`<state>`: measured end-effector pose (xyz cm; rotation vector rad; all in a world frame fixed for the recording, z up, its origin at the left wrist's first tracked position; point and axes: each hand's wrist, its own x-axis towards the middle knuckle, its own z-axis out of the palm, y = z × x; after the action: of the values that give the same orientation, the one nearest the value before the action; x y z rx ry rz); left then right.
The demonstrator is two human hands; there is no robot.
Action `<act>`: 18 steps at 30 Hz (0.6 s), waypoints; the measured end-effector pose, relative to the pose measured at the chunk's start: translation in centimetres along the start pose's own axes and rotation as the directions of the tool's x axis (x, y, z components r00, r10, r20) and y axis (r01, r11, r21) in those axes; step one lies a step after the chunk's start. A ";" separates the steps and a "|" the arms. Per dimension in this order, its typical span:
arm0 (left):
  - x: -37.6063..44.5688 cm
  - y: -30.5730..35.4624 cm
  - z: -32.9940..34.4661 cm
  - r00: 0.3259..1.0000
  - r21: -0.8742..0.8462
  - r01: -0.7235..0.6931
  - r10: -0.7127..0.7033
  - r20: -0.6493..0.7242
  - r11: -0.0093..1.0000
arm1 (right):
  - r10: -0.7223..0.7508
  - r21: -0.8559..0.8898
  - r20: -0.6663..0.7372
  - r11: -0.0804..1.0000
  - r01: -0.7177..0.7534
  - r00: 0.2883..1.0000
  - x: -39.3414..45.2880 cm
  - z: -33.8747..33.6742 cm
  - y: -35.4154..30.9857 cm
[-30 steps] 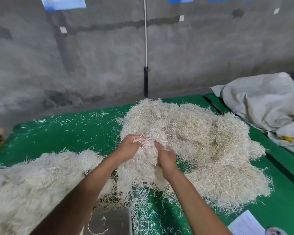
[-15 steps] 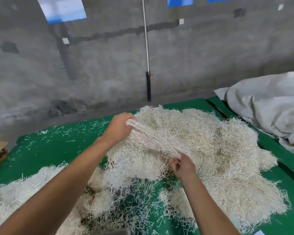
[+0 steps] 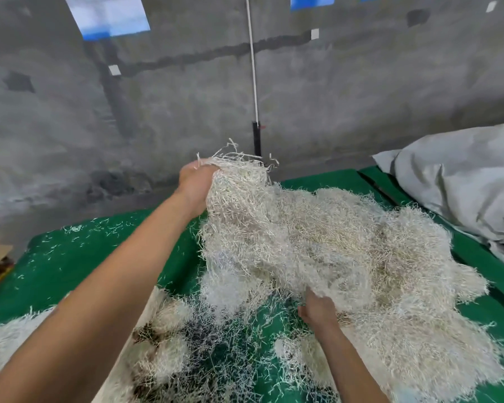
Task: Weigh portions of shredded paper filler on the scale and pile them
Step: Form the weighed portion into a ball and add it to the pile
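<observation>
Above green mat, left hand (fisted) gripping shredded paper

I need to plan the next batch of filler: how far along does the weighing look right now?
Done: a white pile lies at the left edge, perhaps weighed portions. In hand: the left hand lifts a clump from the big heap, while the right hand grips its near edge. Left: most of the heap remains on the green table; no scale shows.

Even daylight, soft blur, wide-angle warp
</observation>
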<state>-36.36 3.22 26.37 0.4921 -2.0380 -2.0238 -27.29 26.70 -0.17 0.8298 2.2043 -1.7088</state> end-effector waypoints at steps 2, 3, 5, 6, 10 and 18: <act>-0.6 0.0 1.2 1.000 0.012 -0.016 0.016 0.008 1.000 | -0.235 -0.121 -0.175 0.969 0.216 0.956 -1.9 1.0 -2.6; -0.8 0.0 1.7 1.000 0.023 -0.026 0.026 0.011 0.999 | -0.396 -0.162 -0.232 0.916 0.366 0.888 -3.0 1.3 -4.0; -2.0 -0.3 2.6 0.997 0.071 -0.011 0.006 0.075 0.997 | -0.577 -0.102 -0.172 0.816 0.568 0.798 -5.0 2.0 -7.0; -2.7 -0.6 3.1 0.986 0.083 0.033 -0.046 0.163 0.996 | -0.609 -0.065 -0.049 0.793 0.606 0.791 -5.5 2.7 -8.4; -4.8 -2.7 4.4 0.875 0.097 0.095 -0.130 0.467 0.991 | -0.561 -0.204 0.206 0.777 0.596 0.802 -6.0 5.5 -11.3; -4.6 -4.7 0.0 0.780 0.819 -0.569 -0.268 0.565 0.070 | -0.684 -0.248 0.014 0.704 0.665 0.729 -2.7 3.8 -11.2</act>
<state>-31.76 5.04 22.04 -0.3774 -3.4724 -0.1015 -31.95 20.51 9.20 -0.0162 2.9323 -1.6142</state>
